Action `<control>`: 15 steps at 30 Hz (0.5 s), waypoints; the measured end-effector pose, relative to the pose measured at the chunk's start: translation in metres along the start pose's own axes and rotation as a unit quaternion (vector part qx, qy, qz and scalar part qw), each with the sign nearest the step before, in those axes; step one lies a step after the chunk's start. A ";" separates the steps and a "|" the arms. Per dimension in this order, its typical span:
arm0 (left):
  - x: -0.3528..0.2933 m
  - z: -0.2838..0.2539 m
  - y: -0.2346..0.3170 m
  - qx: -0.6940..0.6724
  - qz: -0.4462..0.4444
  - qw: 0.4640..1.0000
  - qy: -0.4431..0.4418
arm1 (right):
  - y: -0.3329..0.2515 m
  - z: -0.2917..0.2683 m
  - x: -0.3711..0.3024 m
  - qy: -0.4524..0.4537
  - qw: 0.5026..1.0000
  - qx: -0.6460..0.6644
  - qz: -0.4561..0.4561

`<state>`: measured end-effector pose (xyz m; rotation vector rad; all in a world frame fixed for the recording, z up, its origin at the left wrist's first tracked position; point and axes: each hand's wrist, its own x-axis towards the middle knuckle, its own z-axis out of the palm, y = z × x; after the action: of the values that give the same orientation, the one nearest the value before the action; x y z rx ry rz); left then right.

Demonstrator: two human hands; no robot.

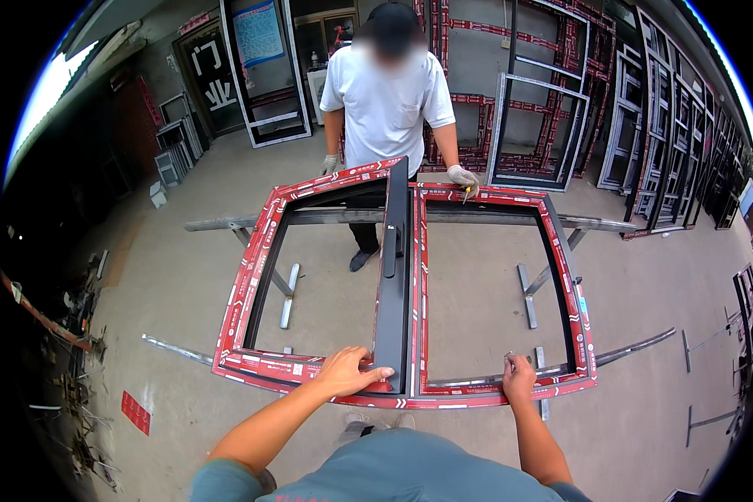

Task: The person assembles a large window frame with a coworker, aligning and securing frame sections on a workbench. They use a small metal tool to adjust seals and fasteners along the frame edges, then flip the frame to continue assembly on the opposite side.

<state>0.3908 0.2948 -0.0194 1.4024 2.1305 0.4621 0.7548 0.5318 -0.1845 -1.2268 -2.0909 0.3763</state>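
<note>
A window frame (468,402) wrapped in red protective film lies across metal supports in front of me. Its left half has a sash (255,284) that sits slightly askew, with a bare dark grey stile (388,314) carrying a black handle (390,253). My left hand (347,373) grips the sash's near rail by the corner, thumb reaching onto the stile. At the near rail of the right opening, my right hand (519,378) is closed with fingers curled; whatever it pinches is too small to make out.
Opposite stands a person in a white shirt (385,109), one gloved hand (463,176) on the far rail with a small yellow tool. Metal support bars (636,345) stick out past the frame. More frames (540,125) lean behind; scrap lies at left.
</note>
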 end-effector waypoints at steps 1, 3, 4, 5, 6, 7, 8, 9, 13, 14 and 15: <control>0.009 0.013 0.003 0.004 -0.032 0.999 -0.019 | -0.001 -0.001 0.001 0.024 0.999 0.000 -0.035; 0.021 0.042 -0.010 0.026 -0.042 0.999 -0.006 | -0.003 -0.002 0.001 0.002 1.000 0.002 -0.009; 0.025 0.049 -0.011 0.032 -0.047 0.998 -0.010 | -0.002 -0.002 0.001 -0.008 1.000 0.003 0.006; 0.029 0.056 -0.012 0.039 -0.053 0.998 -0.014 | 0.000 -0.001 0.001 -0.010 1.000 0.005 0.007; 0.033 0.061 -0.013 0.046 -0.059 0.997 -0.018 | 0.002 0.001 0.000 -0.012 1.000 0.008 0.008; 0.037 0.066 -0.014 0.054 -0.050 0.997 -0.005 | 0.004 0.000 0.000 -0.015 1.000 0.009 0.007; 0.041 0.069 -0.016 0.047 -0.066 0.997 -0.013 | 0.005 0.000 0.000 -0.003 1.000 0.009 -0.010; 0.046 0.072 -0.018 0.041 -0.082 0.996 -0.021 | 0.006 0.001 0.001 0.009 1.000 0.010 -0.027; 0.069 0.073 -0.007 0.027 -0.121 0.992 0.016 | 0.001 0.000 0.003 0.004 0.999 0.005 -0.033; 0.079 0.074 -0.005 0.016 -0.128 0.991 0.036 | -0.001 -0.001 0.004 -0.006 1.000 0.006 -0.020; 0.093 0.075 -0.005 0.005 -0.135 0.989 0.055 | -0.003 -0.002 0.004 -0.015 1.000 0.008 -0.007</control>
<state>0.4040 0.3778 -0.1050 1.0933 2.3704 0.4306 0.7525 0.5338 -0.1796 -1.2031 -2.1184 0.4060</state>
